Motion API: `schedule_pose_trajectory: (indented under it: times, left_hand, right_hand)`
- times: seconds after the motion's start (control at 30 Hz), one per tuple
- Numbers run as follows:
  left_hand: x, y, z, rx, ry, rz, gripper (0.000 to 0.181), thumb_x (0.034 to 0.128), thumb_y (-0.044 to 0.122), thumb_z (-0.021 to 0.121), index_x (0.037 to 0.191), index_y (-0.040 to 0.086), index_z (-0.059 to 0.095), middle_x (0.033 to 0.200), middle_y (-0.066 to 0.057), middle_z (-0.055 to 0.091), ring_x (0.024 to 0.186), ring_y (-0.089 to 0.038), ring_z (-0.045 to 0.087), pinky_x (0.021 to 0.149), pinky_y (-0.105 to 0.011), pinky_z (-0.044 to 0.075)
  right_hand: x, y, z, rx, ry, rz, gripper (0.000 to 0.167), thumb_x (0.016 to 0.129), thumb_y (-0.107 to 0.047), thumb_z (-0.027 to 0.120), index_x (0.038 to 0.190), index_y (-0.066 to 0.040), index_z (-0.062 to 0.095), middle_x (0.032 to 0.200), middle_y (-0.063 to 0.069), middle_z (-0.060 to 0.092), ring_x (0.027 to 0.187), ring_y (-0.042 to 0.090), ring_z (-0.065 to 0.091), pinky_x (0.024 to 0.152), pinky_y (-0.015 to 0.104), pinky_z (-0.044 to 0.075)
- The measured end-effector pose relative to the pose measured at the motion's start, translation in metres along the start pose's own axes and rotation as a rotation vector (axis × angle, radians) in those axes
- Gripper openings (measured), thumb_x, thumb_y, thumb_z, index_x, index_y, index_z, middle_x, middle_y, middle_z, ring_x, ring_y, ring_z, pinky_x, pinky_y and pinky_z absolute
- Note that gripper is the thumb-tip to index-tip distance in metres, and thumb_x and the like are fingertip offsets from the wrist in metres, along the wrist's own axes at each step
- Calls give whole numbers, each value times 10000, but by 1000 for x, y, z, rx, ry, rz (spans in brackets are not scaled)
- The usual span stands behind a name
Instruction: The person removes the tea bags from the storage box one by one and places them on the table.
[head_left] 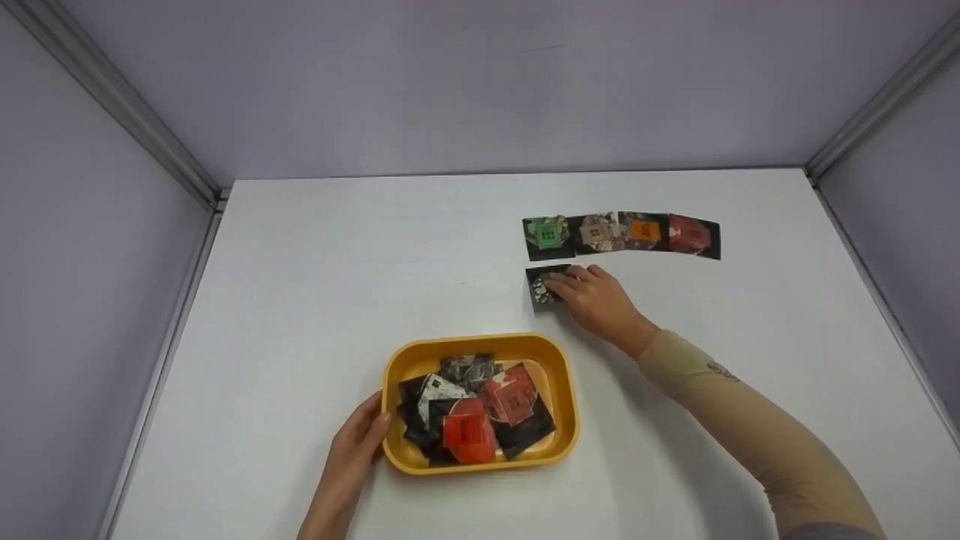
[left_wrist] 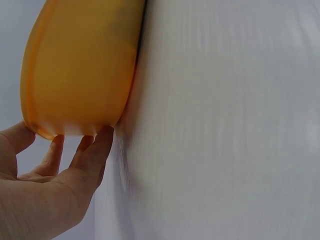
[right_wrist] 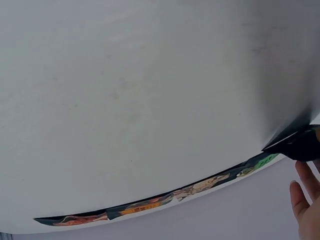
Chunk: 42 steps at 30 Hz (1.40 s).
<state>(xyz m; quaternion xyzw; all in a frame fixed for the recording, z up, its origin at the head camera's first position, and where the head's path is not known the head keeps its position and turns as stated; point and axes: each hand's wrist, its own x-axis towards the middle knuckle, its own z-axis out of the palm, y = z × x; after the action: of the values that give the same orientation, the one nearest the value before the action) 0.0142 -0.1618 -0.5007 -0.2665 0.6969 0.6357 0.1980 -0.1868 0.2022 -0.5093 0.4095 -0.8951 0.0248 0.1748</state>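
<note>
White tabletop [head_left: 322, 285] spreads out on every side of both hands, backed by a pale lilac wall [head_left: 480, 90] beyond their reach; grey metal strips [head_left: 127, 105] run along the corners where the side walls meet it.

The right hand [head_left: 600, 304] has its thumb and fingers pinched together on a dark packet [head_left: 541, 292] with a speckled picture, which sticks out to the left of the fingertips. Just past that grip lies a row of packets, from left to right a green one [head_left: 549, 237], a brownish one [head_left: 598, 233], an orange one [head_left: 643, 231] and a red one [head_left: 694, 235].

The left hand [head_left: 361, 431] holds the near-left side of a yellow tray [head_left: 480, 470], thumb at the rim, fingertips against the outer wall. Right of that hand, inside the tray, more packets [head_left: 466, 431] overlap in a loose heap.
</note>
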Motion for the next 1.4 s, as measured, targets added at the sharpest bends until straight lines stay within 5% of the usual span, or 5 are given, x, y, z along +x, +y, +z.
schedule_pose_trajectory:
  times: [0.33,0.7,1.1,1.4]
  left_hand:
    - [-1,-1,2,-7,-6,29,803,920,563,622,1523,96,373,1585,-154,315,1438,-315,324,1120,-470,363]
    - [-1,-1,0,-7,0,28,805,934,550,608,1530,75,350,1592,-173,290,1437,-335,320,1122,-470,357]
    - [-1,-2,-1,12,3,29,793,937,541,609,1524,69,361,1590,-172,295,1446,-330,304,1126,-463,351]
    - [-1,-1,-1,34,6,25,805,935,557,599,1529,71,353,1589,-178,293,1441,-341,310,1120,-466,357]
  right_hand:
    - [-7,-3,2,67,-158,84,443,934,-273,692,1316,-56,630,1309,151,631,1135,346,618,932,514,517]
    - [-10,-6,2,115,-297,155,509,991,-313,605,1438,-85,519,1453,149,508,1234,359,546,971,536,488]
    - [2,-17,-22,102,-185,189,440,964,-106,632,1393,-75,538,1441,133,522,1206,329,570,969,522,496]
    - [13,-39,-63,95,-134,45,529,895,-63,718,1390,-96,534,1451,106,516,1244,293,549,1025,491,466]
